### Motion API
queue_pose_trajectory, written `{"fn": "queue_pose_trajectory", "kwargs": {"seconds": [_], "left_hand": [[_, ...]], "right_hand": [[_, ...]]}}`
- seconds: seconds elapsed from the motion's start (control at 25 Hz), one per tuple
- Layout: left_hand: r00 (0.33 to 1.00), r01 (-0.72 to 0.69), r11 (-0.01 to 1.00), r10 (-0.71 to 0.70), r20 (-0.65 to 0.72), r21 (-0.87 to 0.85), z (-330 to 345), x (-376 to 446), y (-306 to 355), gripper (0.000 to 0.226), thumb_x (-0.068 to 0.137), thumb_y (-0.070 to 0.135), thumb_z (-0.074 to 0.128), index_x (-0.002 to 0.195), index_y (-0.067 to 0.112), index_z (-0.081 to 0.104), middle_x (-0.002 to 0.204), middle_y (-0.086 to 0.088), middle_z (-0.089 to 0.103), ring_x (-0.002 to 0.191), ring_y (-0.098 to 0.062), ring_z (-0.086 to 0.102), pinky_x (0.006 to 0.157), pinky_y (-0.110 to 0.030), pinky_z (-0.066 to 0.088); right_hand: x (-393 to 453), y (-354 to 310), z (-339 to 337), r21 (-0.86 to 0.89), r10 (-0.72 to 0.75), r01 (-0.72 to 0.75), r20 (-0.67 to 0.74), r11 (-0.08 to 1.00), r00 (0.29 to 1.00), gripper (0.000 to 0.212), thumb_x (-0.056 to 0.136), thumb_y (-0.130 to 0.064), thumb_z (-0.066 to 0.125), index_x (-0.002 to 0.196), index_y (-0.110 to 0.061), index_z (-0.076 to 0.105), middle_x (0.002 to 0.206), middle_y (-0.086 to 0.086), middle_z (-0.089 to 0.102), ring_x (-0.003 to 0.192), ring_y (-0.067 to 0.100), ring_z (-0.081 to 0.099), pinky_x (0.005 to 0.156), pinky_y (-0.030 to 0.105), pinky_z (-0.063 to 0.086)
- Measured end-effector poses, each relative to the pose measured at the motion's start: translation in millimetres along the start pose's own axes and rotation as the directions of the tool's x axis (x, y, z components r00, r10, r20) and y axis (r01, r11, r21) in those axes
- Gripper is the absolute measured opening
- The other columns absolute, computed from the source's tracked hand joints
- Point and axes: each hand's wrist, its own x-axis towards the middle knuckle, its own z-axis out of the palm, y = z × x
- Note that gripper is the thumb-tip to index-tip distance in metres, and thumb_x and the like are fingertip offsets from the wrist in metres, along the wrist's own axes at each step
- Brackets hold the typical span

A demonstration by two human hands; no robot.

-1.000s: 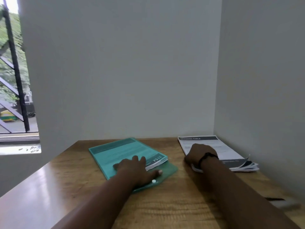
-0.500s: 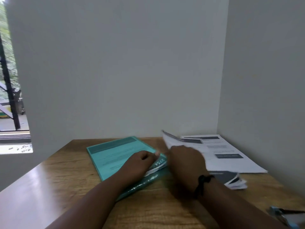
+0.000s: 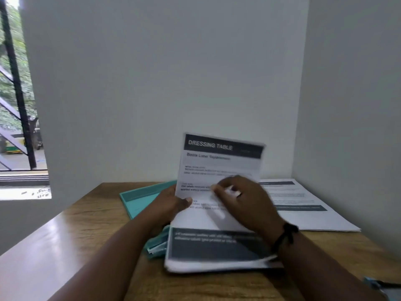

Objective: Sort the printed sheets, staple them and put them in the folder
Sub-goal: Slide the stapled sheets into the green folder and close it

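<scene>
A stack of printed sheets (image 3: 219, 246) headed "DRESSING TABLE" is lifted in front of me, its near end bowed down toward the table. My left hand (image 3: 171, 205) grips its left edge, thumb on the front. My right hand (image 3: 245, 198) lies over the page with fingers curled on a sheet; the picture is blurred there. The teal folder (image 3: 141, 197) lies on the wooden table (image 3: 86, 235) behind and under my left hand, with papers sticking out of its near end. Another printed sheet (image 3: 303, 209) lies flat at the right.
White walls close the table at the back and right. A window with a black railing (image 3: 17, 105) is at the left. A blue and grey stapler-like object (image 3: 382, 287) sits at the table's near right corner, partly cut off.
My right hand has brought the printed stack from the right side over to the middle and raised it. My left hand left the folder and took the stack's left edge.
</scene>
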Motion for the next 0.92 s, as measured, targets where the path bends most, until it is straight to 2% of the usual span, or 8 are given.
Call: {"fn": "queue_pose_trajectory", "kwargs": {"seconds": [0.12, 0.24, 0.36, 0.52, 0.6, 0.76, 0.84, 0.92], "left_hand": [[0.951, 0.047, 0.967, -0.121, 0.286, 0.251, -16.5, -6.9, -0.2, 0.031, 0.088, 0.007, 0.065, 0.117, 0.017, 0.063, 0.112, -0.005, 0.072, 0.102, -0.027, 0.068, 0.092, -0.041, 0.054], [0.875, 0.172, 0.965, -0.241, 0.42, 0.198, -24.7, -8.4, -3.3, 0.041, 0.081, 0.006, 0.067, 0.121, 0.011, 0.062, 0.118, -0.012, 0.069, 0.109, -0.032, 0.065, 0.096, -0.044, 0.051], [0.861, 0.182, 0.966, -0.247, 0.444, 0.184, -26.9, -9.9, -3.4, 0.034, 0.085, 0.002, 0.067, 0.118, 0.01, 0.065, 0.118, -0.015, 0.069, 0.107, -0.032, 0.066, 0.091, -0.04, 0.054], [0.909, 0.159, 0.976, -0.204, 0.364, 0.15, -30.6, -9.5, 2.3, 0.027, 0.082, 0.003, 0.071, 0.108, 0.007, 0.069, 0.111, -0.022, 0.07, 0.094, -0.03, 0.069, 0.091, -0.042, 0.054], [0.926, 0.122, 0.983, -0.163, 0.34, 0.139, -32.8, -8.4, 3.7, 0.025, 0.081, 0.002, 0.071, 0.106, 0.007, 0.07, 0.109, -0.022, 0.07, 0.091, -0.029, 0.07, 0.091, -0.042, 0.054], [0.969, 0.02, 0.985, -0.061, 0.239, 0.169, -32.9, -19.3, 21.5, 0.013, 0.088, 0.008, 0.066, 0.099, 0.008, 0.072, 0.096, -0.013, 0.075, 0.094, -0.03, 0.07, 0.094, -0.042, 0.053], [1.0, 0.014, 1.0, -0.014, 0.003, -0.015, -38.0, -21.2, 27.9, 0.019, 0.095, 0.019, 0.056, 0.086, 0.007, 0.067, 0.066, -0.004, 0.073, 0.065, -0.016, 0.072, 0.063, -0.02, 0.057], [0.972, 0.03, 0.93, -0.113, -0.207, -0.366, -55.5, -14.4, 23.6, 0.031, 0.1, 0.027, 0.049, 0.077, 0.009, 0.059, 0.054, -0.001, 0.062, 0.046, -0.014, 0.059, 0.046, -0.02, 0.048]], "right_hand": [[12.2, 37.9, -22.1, -0.236, -0.042, -0.001, -0.176, 0.972, 0.983, 0.059, 0.078, -0.059, 0.056, 0.128, -0.027, 0.056, 0.124, -0.004, 0.059, 0.117, 0.021, 0.052, 0.099, 0.035, 0.038], [10.1, 45.0, -42.1, 0.024, 0.21, -0.217, 0.159, 0.976, 0.965, 0.068, 0.071, -0.051, 0.078, 0.131, -0.039, 0.049, 0.12, -0.018, 0.058, 0.114, 0.007, 0.054, 0.095, 0.026, 0.041], [8.9, 54.0, -45.5, 0.12, 0.26, -0.379, 0.541, 0.917, 0.8, 0.033, 0.067, -0.033, 0.086, 0.096, -0.032, 0.07, 0.09, -0.009, 0.074, 0.086, 0.012, 0.071, 0.083, 0.034, 0.056], [5.6, 72.5, -60.6, 0.218, 0.221, -0.742, 0.869, 0.635, 0.444, 0.04, 0.069, -0.005, 0.081, 0.106, -0.002, 0.068, 0.111, 0.023, 0.068, 0.104, 0.04, 0.065, 0.094, 0.051, 0.051], [1.8, 72.4, -63.1, 0.248, 0.139, -0.801, 0.915, 0.545, 0.378, 0.033, 0.073, 0.006, 0.074, 0.105, -0.001, 0.07, 0.111, 0.025, 0.068, 0.098, 0.038, 0.068, 0.085, 0.046, 0.055], [3.6, 60.0, -64.2, 0.305, 0.112, -0.739, 0.883, 0.601, 0.456, 0.032, 0.07, -0.003, 0.073, 0.101, -0.001, 0.071, 0.104, 0.02, 0.072, 0.088, 0.03, 0.071, 0.076, 0.036, 0.058], [6.0, 61.9, -65.7, 0.345, 0.186, -0.668, 0.786, 0.66, 0.59, 0.046, 0.057, -0.014, 0.088, 0.099, -0.004, 0.072, 0.101, 0.016, 0.073, 0.086, 0.027, 0.072, 0.077, 0.033, 0.058], [8.4, 64.1, -63.3, 0.501, 0.295, -0.651, 0.615, 0.57, 0.731, 0.059, 0.039, -0.02, 0.096, 0.092, -0.004, 0.074, 0.085, 0.009, 0.076, 0.074, 0.019, 0.072, 0.069, 0.026, 0.057]]}}
